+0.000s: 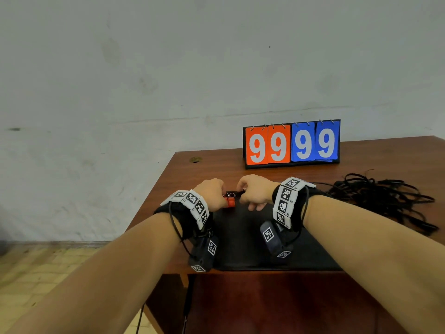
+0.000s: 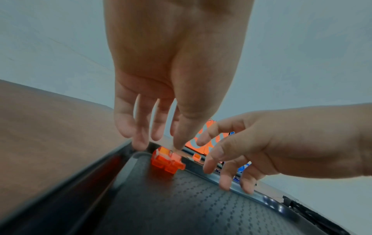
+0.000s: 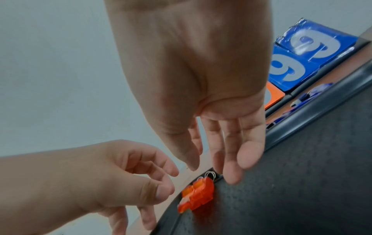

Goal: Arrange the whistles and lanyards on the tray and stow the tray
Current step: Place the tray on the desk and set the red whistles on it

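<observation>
Two translucent orange whistles (image 1: 230, 202) (image 2: 167, 162) (image 3: 198, 197) with metal rings lie side by side in the far left corner of the black tray (image 1: 240, 249) (image 2: 201, 206) (image 3: 302, 174). My left hand (image 1: 212, 194) (image 2: 159, 139) (image 3: 141, 182) hangs just left of them, thumb tip at their rings, fingers loose and holding nothing. My right hand (image 1: 252, 191) (image 3: 217, 167) (image 2: 231, 159) hovers just right of the whistles with relaxed fingers, empty, over the tray's far rim. A tangle of black lanyards (image 1: 385, 196) lies on the desk to the right of the tray.
A flip scoreboard (image 1: 292, 145) (image 3: 302, 63) showing 99 in orange and 99 in blue stands behind the tray. The brown desk (image 1: 192, 174) ends close to the tray's left and near sides, with tiled floor (image 1: 48, 273) beyond.
</observation>
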Demonstrator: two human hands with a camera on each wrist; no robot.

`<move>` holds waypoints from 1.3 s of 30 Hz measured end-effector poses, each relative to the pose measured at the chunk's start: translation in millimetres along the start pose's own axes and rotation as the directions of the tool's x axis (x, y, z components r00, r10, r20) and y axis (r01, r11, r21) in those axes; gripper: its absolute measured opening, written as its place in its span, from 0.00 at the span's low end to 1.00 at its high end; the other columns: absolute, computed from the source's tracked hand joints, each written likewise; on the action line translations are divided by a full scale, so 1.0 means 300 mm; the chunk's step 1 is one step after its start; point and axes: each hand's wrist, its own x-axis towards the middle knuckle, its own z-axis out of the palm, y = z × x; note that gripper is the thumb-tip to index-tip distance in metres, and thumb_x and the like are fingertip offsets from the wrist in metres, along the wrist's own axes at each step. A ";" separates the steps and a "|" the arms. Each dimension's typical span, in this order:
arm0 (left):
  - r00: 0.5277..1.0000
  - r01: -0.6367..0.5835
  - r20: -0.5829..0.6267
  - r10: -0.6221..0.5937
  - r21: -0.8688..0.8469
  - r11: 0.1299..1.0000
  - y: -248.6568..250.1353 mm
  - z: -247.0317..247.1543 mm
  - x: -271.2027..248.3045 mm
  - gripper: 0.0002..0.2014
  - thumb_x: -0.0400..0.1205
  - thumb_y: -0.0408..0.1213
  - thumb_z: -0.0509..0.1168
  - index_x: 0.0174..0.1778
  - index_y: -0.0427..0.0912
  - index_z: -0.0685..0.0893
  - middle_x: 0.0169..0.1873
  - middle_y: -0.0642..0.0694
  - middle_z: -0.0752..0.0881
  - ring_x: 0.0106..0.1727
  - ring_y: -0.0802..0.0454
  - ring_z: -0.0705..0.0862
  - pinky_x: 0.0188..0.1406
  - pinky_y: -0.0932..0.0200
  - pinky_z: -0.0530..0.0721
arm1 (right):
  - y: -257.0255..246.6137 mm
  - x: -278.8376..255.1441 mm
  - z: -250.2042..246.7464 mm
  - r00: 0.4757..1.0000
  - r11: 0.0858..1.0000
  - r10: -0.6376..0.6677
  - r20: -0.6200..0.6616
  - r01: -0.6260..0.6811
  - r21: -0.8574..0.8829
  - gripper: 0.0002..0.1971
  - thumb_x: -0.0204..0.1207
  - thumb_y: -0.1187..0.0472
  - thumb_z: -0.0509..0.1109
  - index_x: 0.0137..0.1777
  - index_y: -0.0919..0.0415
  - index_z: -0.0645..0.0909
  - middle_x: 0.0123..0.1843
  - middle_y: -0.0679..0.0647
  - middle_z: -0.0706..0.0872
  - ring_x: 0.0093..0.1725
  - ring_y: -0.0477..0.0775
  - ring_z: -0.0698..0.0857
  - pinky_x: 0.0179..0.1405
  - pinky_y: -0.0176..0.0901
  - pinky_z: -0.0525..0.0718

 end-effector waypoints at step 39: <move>0.998 -0.051 0.033 0.049 0.058 0.997 0.280 0.106 0.360 0.19 0.83 0.36 0.65 0.72 0.46 0.81 0.70 0.45 0.82 0.69 0.46 0.81 0.70 0.50 0.79 | 0.297 0.040 -0.257 0.994 0.997 0.009 -0.111 0.000 0.079 0.17 0.81 0.67 0.66 0.69 0.56 0.78 0.59 0.57 0.84 0.54 0.58 0.89 0.51 0.50 0.91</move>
